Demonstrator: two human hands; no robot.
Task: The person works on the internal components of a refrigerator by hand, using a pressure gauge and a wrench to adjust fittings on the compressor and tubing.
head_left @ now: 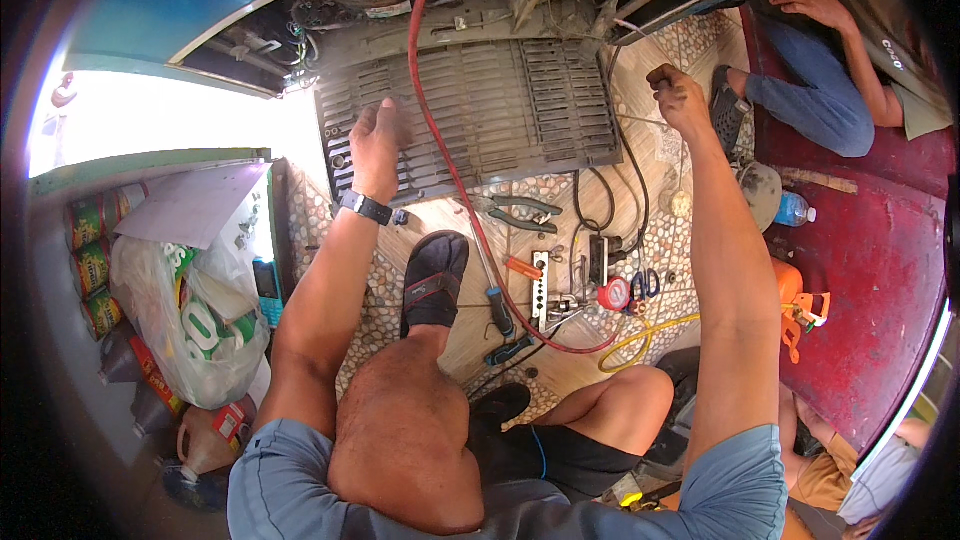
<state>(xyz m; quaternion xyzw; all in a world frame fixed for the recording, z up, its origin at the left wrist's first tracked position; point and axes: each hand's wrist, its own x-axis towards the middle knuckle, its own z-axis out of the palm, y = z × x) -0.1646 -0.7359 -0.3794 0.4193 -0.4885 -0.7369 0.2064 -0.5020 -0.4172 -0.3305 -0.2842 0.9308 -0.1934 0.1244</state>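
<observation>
A wide, dusty slatted grille panel (470, 110) lies below the open underside of a blue machine body. My left hand (378, 145), with a dark watch on its wrist, is over the panel's left part. Its darkened fingers are bent and blurred, and I cannot tell whether they touch the slats. Beyond the panel's right edge, my right hand (680, 100) is raised with its fingers curled together. Anything inside its grasp is hidden. A red hose (437, 135) runs down from the machine, across the panel between my hands, to a red-rimmed pressure gauge (613, 294) on the floor.
Pliers (520, 212), a screwdriver (498, 308) and a flaring bar (540, 290) lie before me. At left, a shelf holds a plastic bag (195, 330) and cans (92, 270). A person (815, 90) sits at upper right, near a water bottle (795, 210) and an orange tool (797, 305).
</observation>
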